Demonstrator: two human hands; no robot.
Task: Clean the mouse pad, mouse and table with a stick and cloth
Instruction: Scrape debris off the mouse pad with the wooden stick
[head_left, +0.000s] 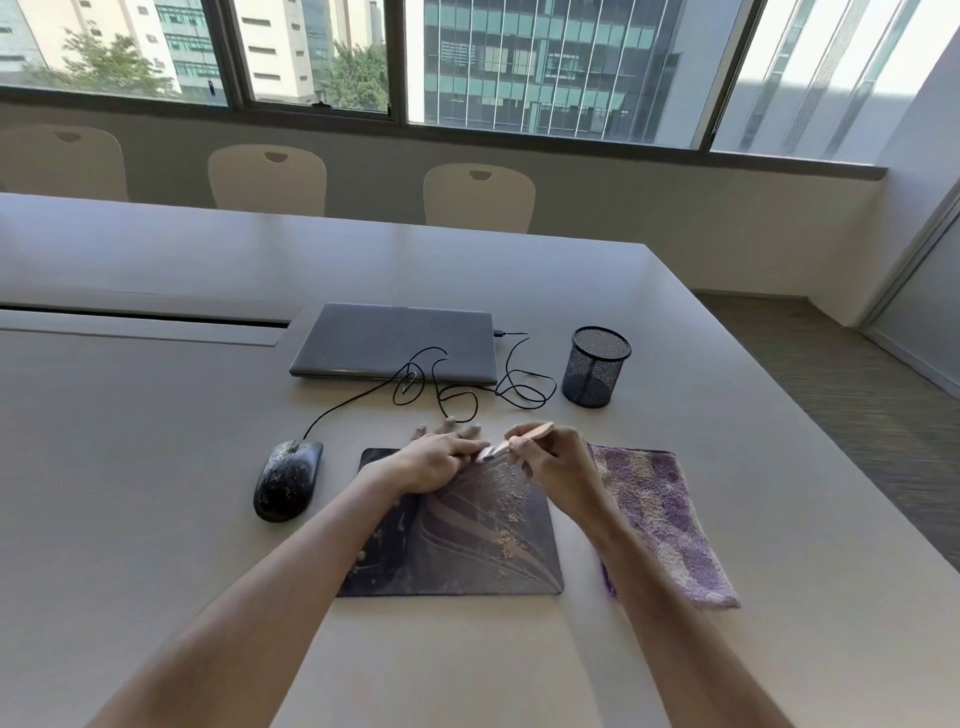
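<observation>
Pad (467, 540) lies flat on the table (156, 467), near the front edge, dark with pale curved lines and a scatter of light crumbs across its right half. Left hand (441, 462) rests palm down on the pad's far left part, fingers spread flat and reaching just past the far edge; it grasps nothing, only presses. Right hand (550, 462) is closed round a pale stick (519, 437), pinched between thumb and fingers. The stick's upper end pokes out above the knuckles; its lower tip slants down and left to the pad's far edge, right beside the left fingertips, touching or nearly touching the surface, cannot tell which. Crumbs sit just below the tip, under and in front of the right hand. Mouse (287, 486) sits on the table left of the pad, apart from it, black and speckled with pale bits, untouched by either hand. Its cable (447, 395) runs in loops to the closed laptop (395, 343) farther back. Cloth (665, 519), purple and white, lies flat just right of the pad, partly under the right forearm in view. Mesh cup (596, 366) stands upright right of the laptop. Three chairs (478, 197) line the far side under the windows.
</observation>
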